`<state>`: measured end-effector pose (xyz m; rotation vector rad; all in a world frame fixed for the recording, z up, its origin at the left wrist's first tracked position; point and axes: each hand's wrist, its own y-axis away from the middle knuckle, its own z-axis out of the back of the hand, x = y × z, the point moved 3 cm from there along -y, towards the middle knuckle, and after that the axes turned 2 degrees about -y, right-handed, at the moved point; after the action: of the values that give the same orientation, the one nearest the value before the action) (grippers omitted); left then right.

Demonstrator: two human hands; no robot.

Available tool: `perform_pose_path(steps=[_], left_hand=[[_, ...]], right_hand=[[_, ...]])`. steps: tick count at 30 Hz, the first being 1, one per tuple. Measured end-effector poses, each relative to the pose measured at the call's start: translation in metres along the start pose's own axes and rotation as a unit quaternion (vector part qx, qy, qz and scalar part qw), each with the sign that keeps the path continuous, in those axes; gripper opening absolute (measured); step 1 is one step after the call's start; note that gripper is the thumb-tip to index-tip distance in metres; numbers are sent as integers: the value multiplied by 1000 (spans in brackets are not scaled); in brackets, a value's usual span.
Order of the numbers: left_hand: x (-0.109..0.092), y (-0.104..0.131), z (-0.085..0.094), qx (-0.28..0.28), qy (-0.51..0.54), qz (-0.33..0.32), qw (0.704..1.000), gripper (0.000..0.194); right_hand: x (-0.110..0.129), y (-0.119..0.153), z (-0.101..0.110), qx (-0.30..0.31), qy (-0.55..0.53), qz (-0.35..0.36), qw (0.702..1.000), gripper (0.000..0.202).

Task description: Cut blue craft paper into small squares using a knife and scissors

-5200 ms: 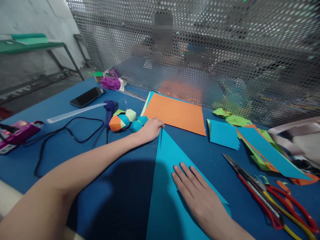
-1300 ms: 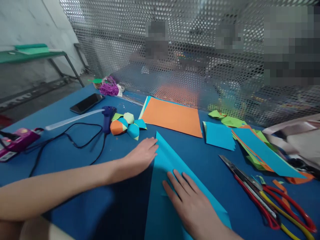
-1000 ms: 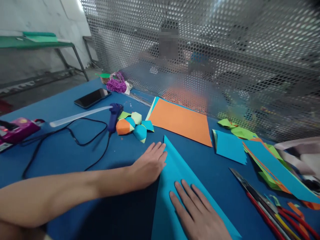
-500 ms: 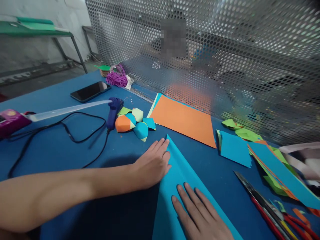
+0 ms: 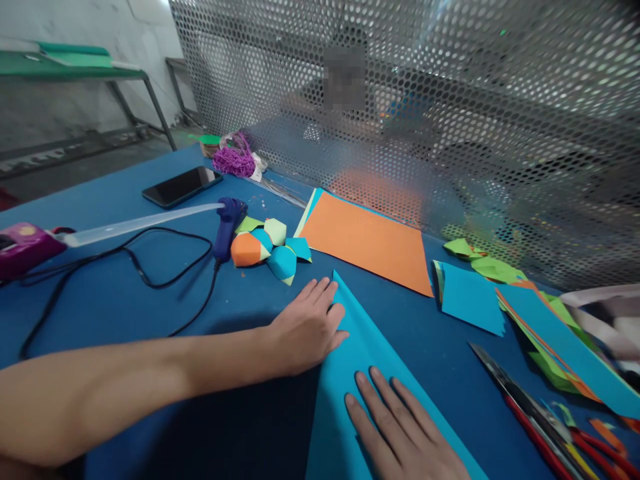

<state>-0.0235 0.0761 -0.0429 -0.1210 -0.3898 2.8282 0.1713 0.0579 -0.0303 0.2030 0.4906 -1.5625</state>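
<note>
fingers (image 5: 383, 408) on the right hand (image 5: 413, 443) are kinda spread, flat on the folded blue paper (image 5: 363, 340), which sits on the near side of the orange sheet (image 5: 367, 240). left hand (image 5: 305, 327) has its fingers closer together, thumb out, at that paper's pointed end. left of the orange sheet: glue gun (image 5: 230, 230), paper cluster (image 5: 281, 262). right: smaller blue stack (image 5: 473, 297).

Blue paper (image 5: 356, 353), folded to a point

Dim light, 1 broad shadow across the table (image 5: 125, 303), soft-focus edges
</note>
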Motion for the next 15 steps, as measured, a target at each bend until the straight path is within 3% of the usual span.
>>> perform_pose_path(steps=[8, 15], left_hand=[[5, 0, -2, -8, 9, 7, 1000, 51], [5, 1, -5, 1, 1, -11, 1000, 51]], right_hand=[[-2, 2, 1, -1, -43, -16, 999, 64], [0, 4, -1, 5, -53, -33, 998, 65]])
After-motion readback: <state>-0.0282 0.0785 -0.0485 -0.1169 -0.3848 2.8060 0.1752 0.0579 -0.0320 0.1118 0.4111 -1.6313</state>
